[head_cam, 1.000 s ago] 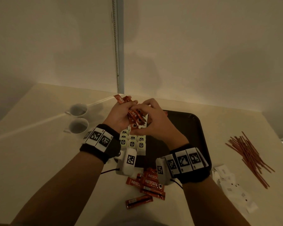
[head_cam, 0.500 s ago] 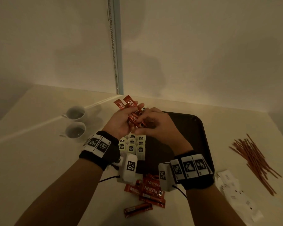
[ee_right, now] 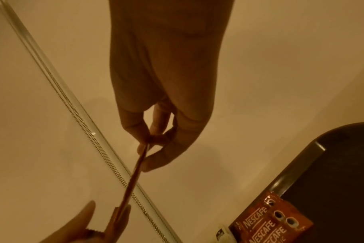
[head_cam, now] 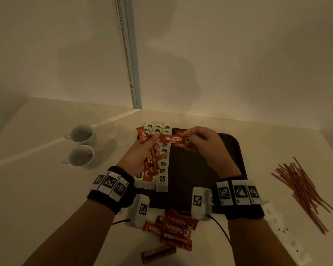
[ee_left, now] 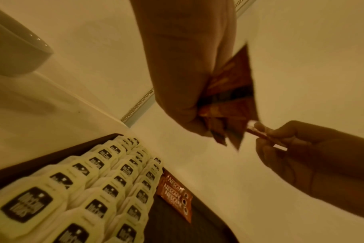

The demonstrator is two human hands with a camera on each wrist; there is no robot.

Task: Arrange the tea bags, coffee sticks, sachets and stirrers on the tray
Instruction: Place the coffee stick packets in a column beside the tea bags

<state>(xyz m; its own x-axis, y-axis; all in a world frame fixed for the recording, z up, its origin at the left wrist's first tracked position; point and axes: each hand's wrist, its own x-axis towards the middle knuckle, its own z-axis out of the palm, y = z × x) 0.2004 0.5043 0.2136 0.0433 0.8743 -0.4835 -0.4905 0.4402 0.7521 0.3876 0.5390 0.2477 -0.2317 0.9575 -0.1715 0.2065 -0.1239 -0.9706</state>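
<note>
My left hand (head_cam: 142,152) grips a bunch of red coffee sticks (head_cam: 151,162) over the tray's left side. My right hand (head_cam: 197,140) pinches the right end of a single coffee stick (head_cam: 172,140), held level above the dark tray (head_cam: 233,148). In the left wrist view that bunch (ee_left: 229,105) fans out of my fist. The right wrist view shows the single stick (ee_right: 133,177) edge-on between my fingertips (ee_right: 154,157). Rows of white tea bags (head_cam: 162,162) fill the tray's left part. A few coffee sticks (ee_right: 268,222) lie at the tray's far edge.
Two white cups (head_cam: 81,146) stand left of the tray. Loose coffee sticks (head_cam: 173,229) lie on the table in front of the tray. Stirrers (head_cam: 304,191) are spread at the right, with white sachets (head_cam: 284,233) near them. A wall rises behind the table.
My hands have drawn apart. The right hand has pulled one coffee stick out of the bunch, which stays in the left hand. The rows of tea bags are now uncovered.
</note>
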